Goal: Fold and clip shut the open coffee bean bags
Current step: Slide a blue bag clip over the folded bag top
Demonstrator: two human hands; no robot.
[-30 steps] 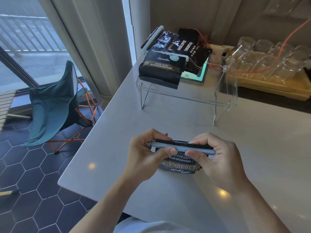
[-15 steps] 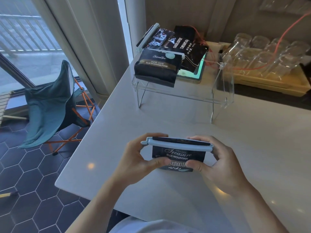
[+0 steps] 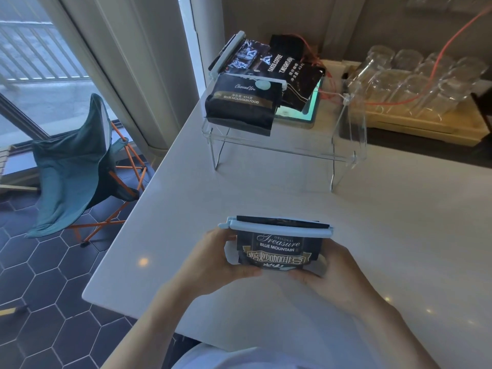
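Observation:
A dark coffee bean bag [image 3: 277,253] marked Treasure Blue Mountain stands upright near the front of the white counter [image 3: 292,193]. A pale blue clip [image 3: 275,229] runs across its folded top. My left hand [image 3: 215,258] grips the bag's left side and my right hand [image 3: 327,270] grips its right side, both low on the bag. On the clear acrylic stand [image 3: 343,155] at the back lie several other dark coffee bags [image 3: 243,105], two of them with clips on their tops.
A tray of upturned clear glasses [image 3: 415,75] stands at the back right with an orange cable over it. A lit tablet [image 3: 306,113] lies behind the stand. Left of the counter edge, a teal folding chair [image 3: 77,166] stands on the dark hexagon tile floor.
My hands have slid from the clip down to the bag's sides. The bag has come upright with its label facing me, and the clip stays on the folded top.

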